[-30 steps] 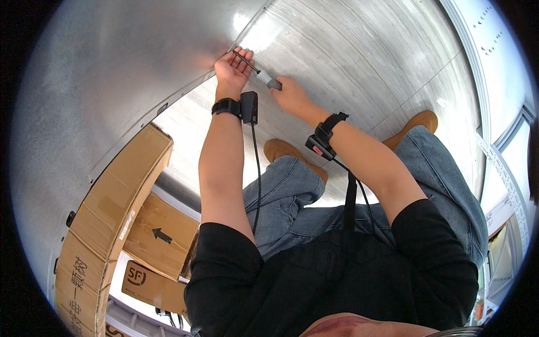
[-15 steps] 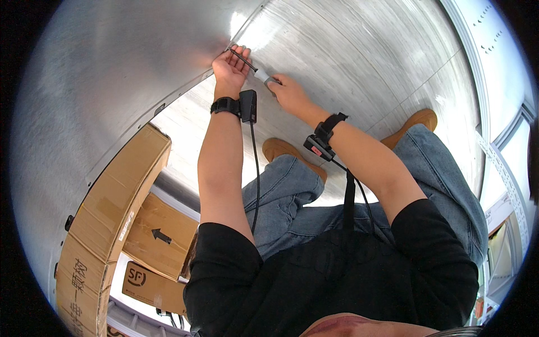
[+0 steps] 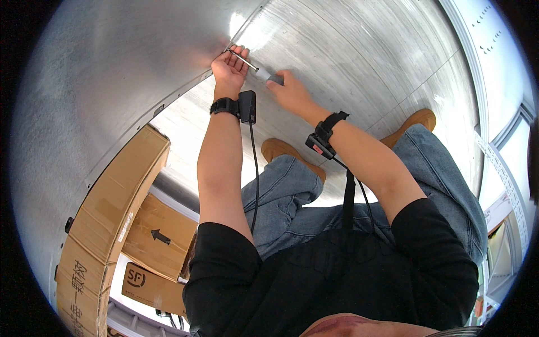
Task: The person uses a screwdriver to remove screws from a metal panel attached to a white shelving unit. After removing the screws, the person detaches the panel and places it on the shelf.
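My right hand (image 3: 293, 94) is wrapped around the grey handle of a screwdriver (image 3: 273, 77). Its thin metal shaft slants up and left across the fingers of my left hand (image 3: 229, 68). That hand lies palm up with its fingers apart, next to the lower edge of a large grey metal panel (image 3: 140, 62). The screwdriver's tip reaches this edge beside my left thumb and forefinger. What the tip meets is too small to make out, and I cannot tell whether those fingers touch it.
Cardboard boxes (image 3: 115, 196) stand at the left along the panel, with a smaller carton (image 3: 151, 286) nearby. Grey wood-look floor (image 3: 359, 62) stretches below. My brown shoes (image 3: 281, 150) rest on it. A white perforated frame (image 3: 502, 168) is at the right. Cables (image 3: 256, 185) run from both wrist straps.
My right hand has turned slightly on the screwdriver handle, and its fingers sit differently. The shaft now catches more light. My left hand has barely moved.
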